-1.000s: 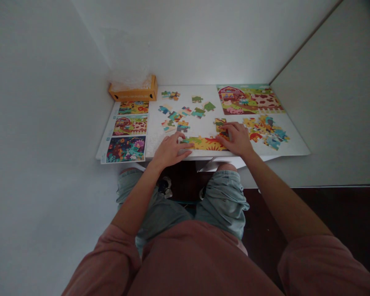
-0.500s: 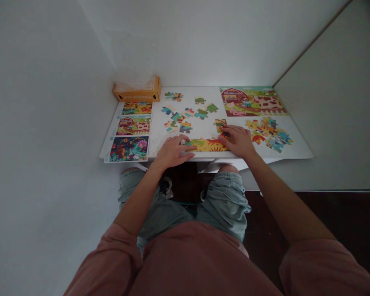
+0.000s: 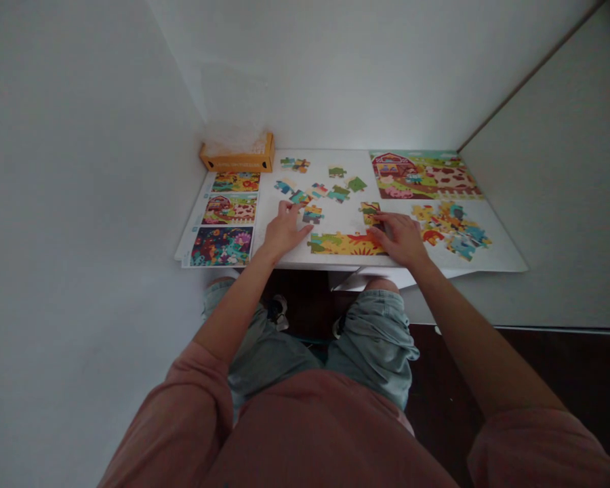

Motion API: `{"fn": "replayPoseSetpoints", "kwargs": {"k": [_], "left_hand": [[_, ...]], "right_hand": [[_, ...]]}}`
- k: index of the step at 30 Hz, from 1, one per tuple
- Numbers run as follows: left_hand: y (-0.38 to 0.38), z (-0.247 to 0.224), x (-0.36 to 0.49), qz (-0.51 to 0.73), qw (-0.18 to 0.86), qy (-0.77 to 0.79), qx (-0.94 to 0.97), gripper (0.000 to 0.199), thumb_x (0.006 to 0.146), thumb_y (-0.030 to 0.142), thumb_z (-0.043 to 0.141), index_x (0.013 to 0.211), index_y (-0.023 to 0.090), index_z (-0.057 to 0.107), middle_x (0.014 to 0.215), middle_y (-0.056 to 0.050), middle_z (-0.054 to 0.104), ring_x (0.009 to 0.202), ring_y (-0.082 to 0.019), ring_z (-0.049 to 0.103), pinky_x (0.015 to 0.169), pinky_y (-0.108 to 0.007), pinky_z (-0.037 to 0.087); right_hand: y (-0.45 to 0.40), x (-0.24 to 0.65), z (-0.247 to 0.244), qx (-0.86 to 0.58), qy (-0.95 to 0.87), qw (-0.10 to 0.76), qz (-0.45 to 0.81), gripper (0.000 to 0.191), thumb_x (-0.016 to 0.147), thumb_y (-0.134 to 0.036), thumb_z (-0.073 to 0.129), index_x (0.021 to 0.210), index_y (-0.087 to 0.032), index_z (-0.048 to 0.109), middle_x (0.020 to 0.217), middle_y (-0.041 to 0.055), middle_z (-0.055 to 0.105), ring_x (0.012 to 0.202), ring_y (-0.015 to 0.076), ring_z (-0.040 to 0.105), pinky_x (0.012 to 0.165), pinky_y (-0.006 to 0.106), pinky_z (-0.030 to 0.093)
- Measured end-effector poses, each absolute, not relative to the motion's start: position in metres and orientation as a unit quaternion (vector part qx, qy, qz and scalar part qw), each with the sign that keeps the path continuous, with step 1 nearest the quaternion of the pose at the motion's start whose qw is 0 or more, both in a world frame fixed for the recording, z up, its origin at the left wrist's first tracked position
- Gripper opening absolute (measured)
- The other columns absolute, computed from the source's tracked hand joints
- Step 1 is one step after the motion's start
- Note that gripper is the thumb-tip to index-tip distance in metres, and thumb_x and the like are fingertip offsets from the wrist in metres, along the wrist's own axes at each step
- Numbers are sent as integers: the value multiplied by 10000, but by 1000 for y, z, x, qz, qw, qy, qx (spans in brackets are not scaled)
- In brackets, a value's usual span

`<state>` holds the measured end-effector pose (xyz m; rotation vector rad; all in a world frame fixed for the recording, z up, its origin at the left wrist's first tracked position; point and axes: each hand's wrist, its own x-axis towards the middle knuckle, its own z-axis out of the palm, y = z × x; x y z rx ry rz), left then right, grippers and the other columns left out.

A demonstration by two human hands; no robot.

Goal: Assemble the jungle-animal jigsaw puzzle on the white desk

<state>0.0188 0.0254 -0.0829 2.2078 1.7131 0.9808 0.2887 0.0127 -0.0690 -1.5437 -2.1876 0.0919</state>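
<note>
Holding left hand (image 3: 283,234) half-open by loose pieces (image 3: 312,215), mid-frame. Resting curled right hand (image 3: 404,240) on puzzle strip (image 3: 343,245), centre-right, with grip indiscernible.

Your tabletop (image 3: 340,220) looks smooth, white & mostly matt, w/ a faint sheen. Joined puzzle strip (image 3: 348,245) & loose pcs (image 3: 338,194) look like printed card, smooth-faced. Picture sheet (image 3: 228,209) by your left: smooth printed paper, prob. matt. Orange box (image 3: 241,164): matt cardboard, w/ thin, crinkly clear plastic (image 3: 234,144) on top. Your shirt (image 3: 325,427): soft matt cloth; your shorts (image 3: 371,339): creased, denim-like cloth.
</note>
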Motion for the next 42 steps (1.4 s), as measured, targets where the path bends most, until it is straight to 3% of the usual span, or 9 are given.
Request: {"fn": "replayPoseSetpoints", "kwargs": {"k": [7,17,24,32,37,42], "left_hand": [[44,-77,27,258,63,578,771,440,635,439,505,991,193,427,979,-55,306,739,-144,382,561,-242,260],[54,-83,20,288,100,584,753,495,561,516,522,920,184,449,1000,-72,351,678,-133,397,571,-270,265],[58,-88,21,346,130,594,715,502,450,472,626,839,216,439,863,-59,464,716,-193,441,548,-298,295],[41,-77,11,438,203,543,687,143,713,306,447,852,271,449,844,-1,508,651,-145,485,573,-297,356],[24,-78,-10,498,226,567,616,242,718,307,430,951,254,396,835,-15,506,634,-117,497,535,-258,383],[17,-84,-18,511,235,605,564,211,723,337,409,918,257,414,860,-20,495,645,-127,504,490,-252,391]], "right_hand": [[13,287,-69,-572,-789,222,39,309,729,-446,311,1023,-368,364,1089,-60,396,995,227,340,801,455,252],[16,288,-73,-551,-796,246,39,303,709,-422,362,999,-346,405,1056,-13,431,962,259,370,770,480,271],[16,286,-74,-561,-791,243,37,291,704,-410,375,993,-376,393,1060,-32,423,965,250,370,769,476,282],[16,286,-73,-563,-792,235,36,292,707,-414,367,996,-378,388,1060,-35,419,959,240,373,780,457,283],[16,286,-73,-564,-790,237,30,298,709,-414,365,1003,-373,387,1064,-26,416,964,252,364,775,465,276],[16,286,-73,-556,-795,242,33,301,709,-413,367,1002,-353,402,1062,-12,421,959,265,367,769,472,275]]}}
